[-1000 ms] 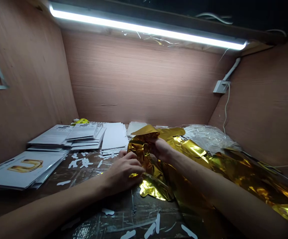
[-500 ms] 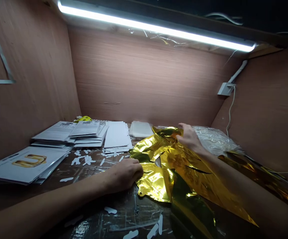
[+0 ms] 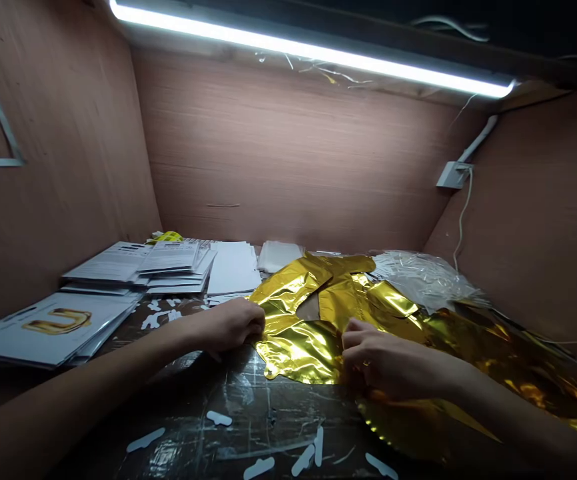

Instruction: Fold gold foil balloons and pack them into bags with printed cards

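Note:
A shiny gold foil balloon (image 3: 296, 350), flat and uninflated, lies in front of me. My left hand (image 3: 233, 323) is closed on its left edge, with the fingers curled in. At its lower right, my right hand (image 3: 381, 357) pinches the foil between thumb and fingers. More crumpled gold foil (image 3: 473, 340) spreads beneath and to the right of my right forearm. Small white tabs (image 3: 219, 418) are scattered on the dark, plastic-covered tabletop (image 3: 193, 393) near my hands.
Packed white cards (image 3: 58, 327), one with a gold U picture, are stacked at left. Behind them are white sheets (image 3: 231, 267), a pile of clear bags (image 3: 279, 257) and clear plastic strips (image 3: 423, 277). Wooden walls enclose the table, under a tube light (image 3: 313, 50).
My right hand has come down and toward me from the balloon's far end to its lower right. My left hand has moved slightly left and up, still holding the left edge.

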The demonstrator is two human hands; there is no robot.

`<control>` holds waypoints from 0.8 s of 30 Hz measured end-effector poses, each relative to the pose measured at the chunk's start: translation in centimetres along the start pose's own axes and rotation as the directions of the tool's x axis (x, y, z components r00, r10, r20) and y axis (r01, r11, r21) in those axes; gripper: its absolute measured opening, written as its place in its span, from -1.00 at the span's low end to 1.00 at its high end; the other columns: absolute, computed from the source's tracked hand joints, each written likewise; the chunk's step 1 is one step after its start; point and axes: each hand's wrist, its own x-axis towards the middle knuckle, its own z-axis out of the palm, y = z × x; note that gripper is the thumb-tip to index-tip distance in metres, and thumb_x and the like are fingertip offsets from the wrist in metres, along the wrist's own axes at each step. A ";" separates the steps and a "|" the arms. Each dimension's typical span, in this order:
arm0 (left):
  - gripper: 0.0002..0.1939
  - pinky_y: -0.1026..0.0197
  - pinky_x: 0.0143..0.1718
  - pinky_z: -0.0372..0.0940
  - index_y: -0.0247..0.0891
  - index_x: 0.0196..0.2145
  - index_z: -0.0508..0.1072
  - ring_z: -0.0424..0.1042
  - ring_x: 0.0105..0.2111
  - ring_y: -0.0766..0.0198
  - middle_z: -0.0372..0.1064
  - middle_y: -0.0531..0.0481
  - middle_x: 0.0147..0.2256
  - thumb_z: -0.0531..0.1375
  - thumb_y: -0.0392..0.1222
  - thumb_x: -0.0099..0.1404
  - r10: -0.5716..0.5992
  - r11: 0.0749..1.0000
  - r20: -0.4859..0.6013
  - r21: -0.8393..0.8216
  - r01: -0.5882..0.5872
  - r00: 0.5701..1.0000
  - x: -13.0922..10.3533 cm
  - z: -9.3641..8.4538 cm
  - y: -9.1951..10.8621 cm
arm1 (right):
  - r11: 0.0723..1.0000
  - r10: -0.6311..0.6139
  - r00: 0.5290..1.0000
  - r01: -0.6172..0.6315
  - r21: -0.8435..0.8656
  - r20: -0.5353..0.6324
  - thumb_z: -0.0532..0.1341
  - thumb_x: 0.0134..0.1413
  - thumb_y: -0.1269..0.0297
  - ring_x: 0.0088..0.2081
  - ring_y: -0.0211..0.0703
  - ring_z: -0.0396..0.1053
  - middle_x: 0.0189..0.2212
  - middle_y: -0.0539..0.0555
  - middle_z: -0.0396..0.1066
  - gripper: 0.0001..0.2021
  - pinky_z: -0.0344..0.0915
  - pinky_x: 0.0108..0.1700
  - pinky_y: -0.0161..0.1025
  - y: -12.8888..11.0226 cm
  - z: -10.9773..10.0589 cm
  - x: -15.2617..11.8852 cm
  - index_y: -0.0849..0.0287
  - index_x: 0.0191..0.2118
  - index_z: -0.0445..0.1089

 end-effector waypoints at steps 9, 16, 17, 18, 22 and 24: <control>-0.83 0.29 -0.31 0.20 -0.21 -0.34 0.54 0.41 -0.36 0.29 0.50 0.04 -0.34 0.15 -0.30 0.34 0.101 0.994 0.104 -0.061 -0.095 0.989 -0.5 -0.9 0.6 | 0.981 0.159 0.987 -0.162 -0.106 -0.034 0.10 0.29 0.31 -0.23 -0.09 0.41 -0.27 0.10 0.46 -0.76 0.29 -0.11 -0.13 2.2 -1.3 0.2 0.15 -0.33 0.49; -0.85 0.29 -0.29 0.21 -0.23 -0.33 0.54 0.43 -0.36 0.28 0.51 0.02 -0.35 0.17 -0.36 0.28 0.107 0.994 0.118 -0.036 -0.104 0.987 -0.7 -1.3 1.4 | 0.911 0.259 0.952 -0.296 -0.287 -0.162 0.20 0.16 0.29 0.00 0.10 0.46 0.11 0.25 0.44 -0.27 0.32 0.05 -0.05 3.1 0.5 -0.6 0.14 0.43 0.07; -0.85 0.29 -0.29 0.22 -0.23 -0.32 0.55 0.43 -0.36 0.28 0.51 0.02 -0.35 0.17 -0.37 0.27 0.101 0.995 0.121 -0.039 -0.097 0.987 -0.7 -1.3 1.5 | 0.901 0.265 0.950 -0.305 -0.308 -0.166 0.18 0.12 0.37 0.01 0.09 0.46 0.11 0.26 0.44 -0.26 0.32 0.04 -0.07 3.5 0.7 -0.7 0.18 0.43 0.07; -0.84 0.30 -0.29 0.22 -0.22 -0.31 0.56 0.43 -0.36 0.28 0.52 0.02 -0.35 0.17 -0.37 0.27 0.096 0.995 0.121 -0.040 -0.091 0.988 -0.7 -1.3 1.6 | 0.891 0.274 0.948 -0.314 -0.328 -0.163 0.16 0.08 0.45 -0.01 0.07 0.47 0.08 0.26 0.46 -0.27 0.32 0.01 -0.10 3.9 0.9 -0.8 0.20 0.40 0.12; -0.82 0.31 -0.34 0.22 -0.21 -0.28 0.60 0.44 -0.37 0.28 0.55 0.01 -0.33 0.18 -0.34 0.25 0.074 0.996 0.138 -0.055 -0.067 0.988 -0.7 -1.7 1.1 | 0.825 0.373 0.914 -0.405 -0.394 -0.158 0.09 0.04 0.57 -0.25 0.00 0.53 -0.28 0.14 0.57 -0.57 0.23 -0.29 -0.22 4.7 1.6 -1.1 0.16 0.00 0.50; -0.79 0.32 -0.38 0.23 -0.21 -0.28 0.62 0.46 -0.40 0.28 0.57 0.00 -0.34 0.18 -0.33 0.23 -0.001 0.996 0.188 -0.087 0.018 0.982 -1.0 -2.6 0.0 | 0.778 0.405 0.884 -0.468 -0.418 -0.234 0.08 0.11 0.55 -0.33 0.00 0.52 -0.38 0.12 0.54 -0.71 0.16 -0.36 -0.21 4.4 1.9 -1.3 0.16 -0.23 0.52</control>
